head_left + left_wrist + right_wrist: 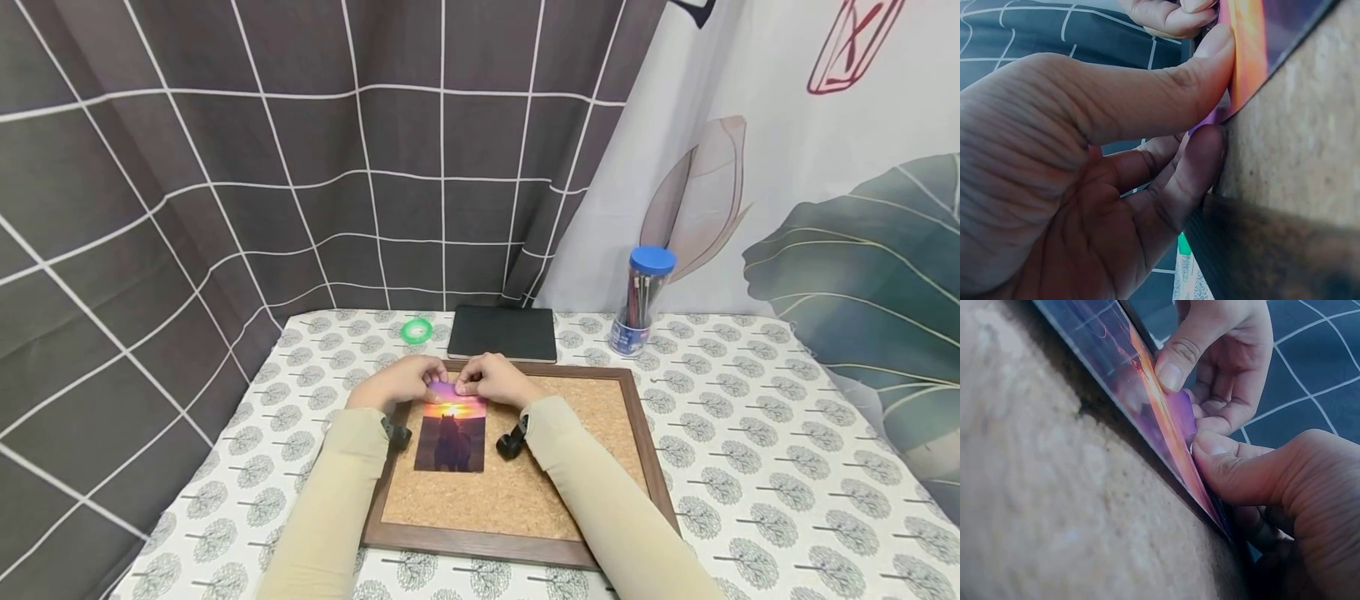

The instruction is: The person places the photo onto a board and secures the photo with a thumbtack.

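A photo print (450,442) with a purple and orange sunset over a dark animal shape lies on the left part of a wood-framed cork board (555,492). My left hand (401,381) pinches its top left edge, the thumb on the picture side and fingers behind, as the left wrist view shows. At the top right edge my right hand (501,379) grips with thumb and curled fingers. In the right wrist view the purple top strip (1180,412) bends up between both hands. A tiny pale spot by the right thumb is too small to identify.
Behind the board lies a black notebook (502,333), with a green tape roll (416,331) to its left. A clear jar of pencils with a blue lid (641,300) stands at the back right. A tree-patterned cloth (735,467) covers the table; curtains hang behind.
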### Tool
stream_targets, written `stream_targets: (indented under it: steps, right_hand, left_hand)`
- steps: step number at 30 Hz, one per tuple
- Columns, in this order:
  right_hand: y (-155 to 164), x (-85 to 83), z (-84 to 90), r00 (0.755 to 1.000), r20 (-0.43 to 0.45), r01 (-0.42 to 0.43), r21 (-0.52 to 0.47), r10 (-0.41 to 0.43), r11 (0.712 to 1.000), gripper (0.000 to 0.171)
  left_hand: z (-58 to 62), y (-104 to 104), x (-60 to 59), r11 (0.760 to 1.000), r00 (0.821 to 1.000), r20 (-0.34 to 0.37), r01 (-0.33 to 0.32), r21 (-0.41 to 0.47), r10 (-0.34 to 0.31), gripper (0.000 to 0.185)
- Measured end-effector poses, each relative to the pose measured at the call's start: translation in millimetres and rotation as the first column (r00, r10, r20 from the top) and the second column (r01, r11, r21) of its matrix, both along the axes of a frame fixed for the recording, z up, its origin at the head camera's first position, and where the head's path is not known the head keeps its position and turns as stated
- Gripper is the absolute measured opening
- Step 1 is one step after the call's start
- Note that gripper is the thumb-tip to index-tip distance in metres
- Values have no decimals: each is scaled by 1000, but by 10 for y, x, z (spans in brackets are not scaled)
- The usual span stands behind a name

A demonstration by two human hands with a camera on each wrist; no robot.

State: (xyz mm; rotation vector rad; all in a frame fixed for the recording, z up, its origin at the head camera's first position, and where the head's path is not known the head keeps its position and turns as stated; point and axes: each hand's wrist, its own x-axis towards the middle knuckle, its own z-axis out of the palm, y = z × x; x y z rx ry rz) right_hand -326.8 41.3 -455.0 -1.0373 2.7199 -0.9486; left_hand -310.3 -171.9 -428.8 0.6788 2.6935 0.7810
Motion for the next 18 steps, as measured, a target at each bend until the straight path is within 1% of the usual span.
stream_targets:
  steps: [6,12,18]
  right_hand:
    - [0,-7,1,1000,7,-2,-4,2,1000,6]
    - [2,-9,-14,1000,4,0,-2,0,1000,6]
    - [3,-3,-15,1000,10,-5,-19,5,1000,5]
  left_hand:
    - [29,8,19,1000,1000,4,-7,-12,7,30]
    - [70,11,56,1000,1000,-7,11,-22,-12,30]
    - [71,17,64,1000,1000,-4,7,-10,-7,31]
